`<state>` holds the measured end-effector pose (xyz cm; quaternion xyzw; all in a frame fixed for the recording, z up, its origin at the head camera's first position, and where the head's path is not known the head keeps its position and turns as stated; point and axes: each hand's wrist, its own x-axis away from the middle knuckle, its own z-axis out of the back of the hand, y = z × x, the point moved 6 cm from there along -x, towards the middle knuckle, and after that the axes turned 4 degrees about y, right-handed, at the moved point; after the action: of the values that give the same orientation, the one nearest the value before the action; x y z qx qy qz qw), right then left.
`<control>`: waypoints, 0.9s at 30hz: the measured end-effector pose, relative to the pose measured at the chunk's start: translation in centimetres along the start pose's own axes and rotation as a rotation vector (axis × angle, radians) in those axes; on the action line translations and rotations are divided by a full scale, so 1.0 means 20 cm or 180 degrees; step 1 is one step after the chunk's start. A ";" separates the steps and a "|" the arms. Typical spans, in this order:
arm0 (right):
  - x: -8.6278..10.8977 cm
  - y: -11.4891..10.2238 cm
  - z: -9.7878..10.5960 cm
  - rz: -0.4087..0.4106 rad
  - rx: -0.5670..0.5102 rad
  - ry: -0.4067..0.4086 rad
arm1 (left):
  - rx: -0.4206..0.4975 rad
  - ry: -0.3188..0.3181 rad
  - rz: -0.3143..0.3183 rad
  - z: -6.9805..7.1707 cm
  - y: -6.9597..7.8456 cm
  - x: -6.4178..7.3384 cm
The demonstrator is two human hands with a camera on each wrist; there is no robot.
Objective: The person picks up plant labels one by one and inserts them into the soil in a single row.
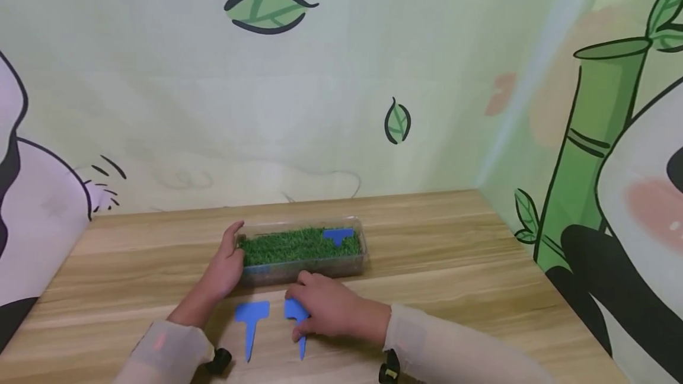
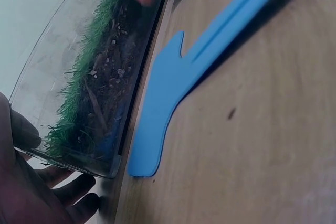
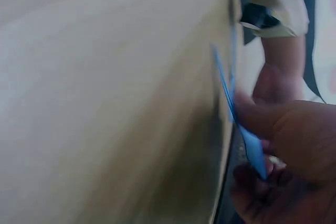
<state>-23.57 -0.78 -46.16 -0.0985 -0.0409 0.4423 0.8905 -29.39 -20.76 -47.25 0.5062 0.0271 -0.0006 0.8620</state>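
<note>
A clear plastic box [image 1: 325,268] of green grass [image 1: 290,246] and dark soil [image 2: 107,77] stands on the table. My left hand [image 1: 226,268] grips its left end, thumb at the rim and fingers round the outside corner. In front of the box, my right hand [image 1: 333,308] pinches a blue T-shaped plant label [image 1: 293,309] between thumb and fingers; in the right wrist view this label [image 3: 254,153] is tilted, its point away from the hand. Another blue plant label [image 1: 252,313] lies on the table between the hands. A third label [image 1: 338,234] stands in the grass at the right end.
The wooden table [image 1: 437,242] reaches back to a wall [image 1: 341,105] printed with leaves, bamboo and pandas. Both sleeves carry a black wrist device, the left one [image 1: 219,361] close to the label on the table.
</note>
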 end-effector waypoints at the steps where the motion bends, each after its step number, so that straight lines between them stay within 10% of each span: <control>1: 0.00 0.00 0.02 -0.0029 -0.0212 0.0014 | 0.0014 0.0004 -0.0010 0.00 0.00 0.00; 8: 0.01 0.06 0.11 -0.0304 -0.1281 0.0093 | 0.0036 0.0007 -0.0022 0.00 0.00 0.00; 16: 0.04 0.10 0.19 -0.0385 -0.1132 0.0325 | 0.0112 -0.0027 -0.0044 -0.01 -0.01 0.00; 27: 0.08 0.17 0.42 -0.0137 -0.1200 0.1347 | 0.0085 -0.0034 -0.0037 0.00 0.00 0.00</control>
<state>-26.56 3.56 -38.78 -0.3516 0.0623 0.3775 0.8544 -29.30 -20.76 -47.36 0.5174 0.0255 -0.0087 0.8553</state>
